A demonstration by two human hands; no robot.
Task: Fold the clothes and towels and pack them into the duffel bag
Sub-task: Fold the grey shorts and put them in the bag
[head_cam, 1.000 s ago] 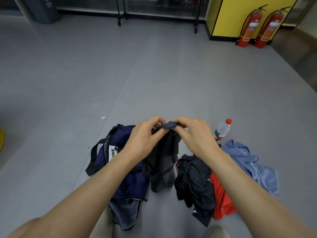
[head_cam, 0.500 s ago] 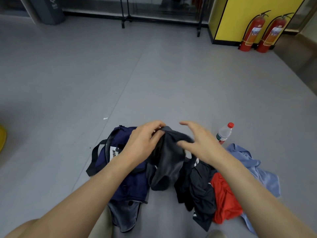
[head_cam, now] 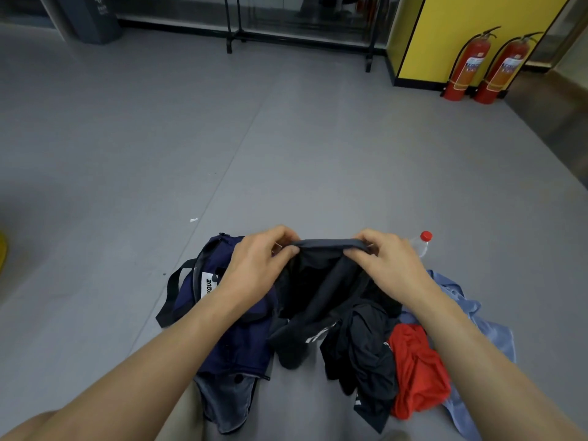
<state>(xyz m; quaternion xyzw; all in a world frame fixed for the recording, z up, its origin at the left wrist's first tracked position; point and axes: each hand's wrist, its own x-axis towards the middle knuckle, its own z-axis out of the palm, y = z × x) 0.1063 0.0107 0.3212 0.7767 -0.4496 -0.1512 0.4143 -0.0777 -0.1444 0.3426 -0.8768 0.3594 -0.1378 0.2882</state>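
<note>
Grey floor (head_cam: pixel 286 138) runs back to a glass-fronted wall, and the navy duffel bag (head_cam: pixel 241 345) lies on it close to the person, its black strap (head_cam: pixel 171 291) looping out on its left side and a white label (head_cam: pixel 206 288) showing near its far end. Far beyond the duffel bag and to its left stands a dark grey bin (head_cam: pixel 95 17). At the bag's near end lies some crumpled grey fabric (head_cam: pixel 229 399); whether it is part of the bag cannot be told.

Above the bag's right edge, the left hand (head_cam: pixel 257 265) pinches one end of a dark garment (head_cam: pixel 318 291) between thumb and curled fingers. The garment's upper hem is stretched flat between both hands, and the rest hangs down just right of the bag, white lettering showing low on it. The right hand (head_cam: pixel 394 265) pinches the hem's other end in the same way.

Right of the bag, black clothing (head_cam: pixel 366 351) lies heaped on the floor, with a red garment (head_cam: pixel 416 361) touching its right side and a light blue shirt (head_cam: pixel 496 338) spread further right again. A clear bottle (head_cam: pixel 421 245) with a red cap shows past the right hand, partly hidden by it.

Far behind the bag stand the black feet of a rack (head_cam: pixel 296 36), then to the right a yellow panel (head_cam: pixel 461 36) and two red fire extinguishers (head_cam: pixel 464 68) side by side.
</note>
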